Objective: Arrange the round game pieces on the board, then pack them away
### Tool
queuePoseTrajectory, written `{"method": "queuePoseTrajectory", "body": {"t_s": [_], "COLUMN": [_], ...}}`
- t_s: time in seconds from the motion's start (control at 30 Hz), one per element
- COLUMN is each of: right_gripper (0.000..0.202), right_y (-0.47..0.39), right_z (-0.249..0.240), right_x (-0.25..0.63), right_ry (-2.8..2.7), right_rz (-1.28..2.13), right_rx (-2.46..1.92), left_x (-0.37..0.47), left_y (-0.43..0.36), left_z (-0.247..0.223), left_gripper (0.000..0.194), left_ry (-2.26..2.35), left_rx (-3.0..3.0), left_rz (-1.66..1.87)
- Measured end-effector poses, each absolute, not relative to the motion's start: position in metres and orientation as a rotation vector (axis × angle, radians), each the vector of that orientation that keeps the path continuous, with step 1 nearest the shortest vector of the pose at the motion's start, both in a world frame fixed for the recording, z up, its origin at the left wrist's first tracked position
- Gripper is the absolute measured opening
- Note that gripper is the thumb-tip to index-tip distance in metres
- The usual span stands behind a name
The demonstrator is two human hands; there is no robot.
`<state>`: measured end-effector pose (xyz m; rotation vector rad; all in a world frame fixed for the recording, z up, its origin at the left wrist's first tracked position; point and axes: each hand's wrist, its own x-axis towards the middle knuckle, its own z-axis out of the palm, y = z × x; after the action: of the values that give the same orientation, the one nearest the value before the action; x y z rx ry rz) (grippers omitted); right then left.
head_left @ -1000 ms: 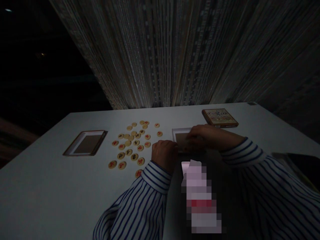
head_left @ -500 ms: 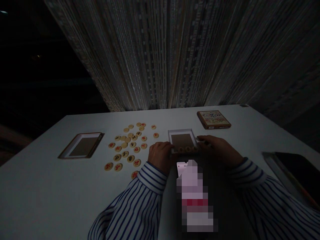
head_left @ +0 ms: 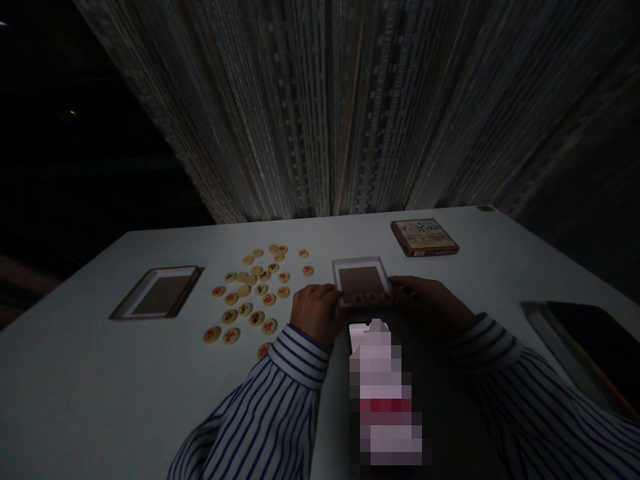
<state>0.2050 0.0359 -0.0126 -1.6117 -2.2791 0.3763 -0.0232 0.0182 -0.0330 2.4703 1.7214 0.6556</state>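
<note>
A small open box (head_left: pixel 361 260) with a brown bottom stands at the near middle of the white table, a short row of round wooden pieces (head_left: pixel 371 297) along its near side. My left hand (head_left: pixel 316 312) is closed round the box's left near corner. On the right near corner lies my right hand (head_left: pixel 433 303), its fingers bent against the side and partly lost in shadow. Left of the box, several round pieces (head_left: pixel 257 317) with red or black characters are scattered, some showing plain faces.
Another open box part (head_left: pixel 195 277) lies at the left of the table. A closed printed box (head_left: pixel 425 237) is at the back right. A lit phone (head_left: pixel 357 329) is below my hands. A dark flat object (head_left: pixel 590 340) lies at the right. A striped curtain hangs behind.
The whole view has shifted slightly, so things appear a little further left. Both hands stay on the box, and the pieces keep their layout.
</note>
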Motion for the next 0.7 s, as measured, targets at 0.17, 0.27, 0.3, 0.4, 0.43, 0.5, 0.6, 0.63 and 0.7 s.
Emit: {"method": "queuePoseTrajectory", "body": {"t_s": [0.17,0.27,0.3,0.4,0.43,0.5,0.6,0.63,0.7], "right_gripper": [0.035,0.036,0.036,0.037,0.036,0.036,0.034,0.034,0.034], "right_y": [0.0355,0.0355,0.0354,0.0352,0.0351,0.0349,0.0347,0.0348,0.035], "right_z": [-0.012,-0.0123,-0.0126,-0.0133,-0.0134,-0.0134,-0.0127,-0.0125,-0.0128], "right_x": [0.2042,0.2038,0.2037,0.2037,0.2038,0.2039,0.2041,0.2043,0.2048], "right_ry": [-2.284,-2.277,-2.276,-2.278,-2.274,-2.27,-2.269,-2.265,-2.241], "right_rz": [0.35,0.341,0.341,0.358,0.361,0.36,0.341,0.34,0.338], "right_rx": [-1.615,-1.625,-1.631,-1.628,-1.628,-1.626,-1.613,-1.611,-1.612], "left_x": [-0.0228,-0.022,-0.0219,-0.0219,-0.0221,-0.0225,-0.0224,-0.0222,-0.0213], "left_y": [0.0184,0.0174,0.0171,0.0166,0.0167,0.0172,0.0175,0.0173,0.0162], "left_z": [-0.0333,-0.0309,-0.0301,-0.0291,-0.0293,-0.0301,-0.0307,-0.0303,-0.0289], "left_gripper": [0.029,0.029,0.029,0.028,0.028,0.027,0.028,0.028,0.03], "left_ry": [1.741,1.744,1.746,1.74,1.739,1.736,1.736,1.731,1.732], "left_rx": [2.459,2.454,2.454,2.459,2.459,2.454,2.445,2.445,2.443], "left_rz": [0.657,0.63,0.626,0.629,0.637,0.654,0.67,0.67,0.688]}}
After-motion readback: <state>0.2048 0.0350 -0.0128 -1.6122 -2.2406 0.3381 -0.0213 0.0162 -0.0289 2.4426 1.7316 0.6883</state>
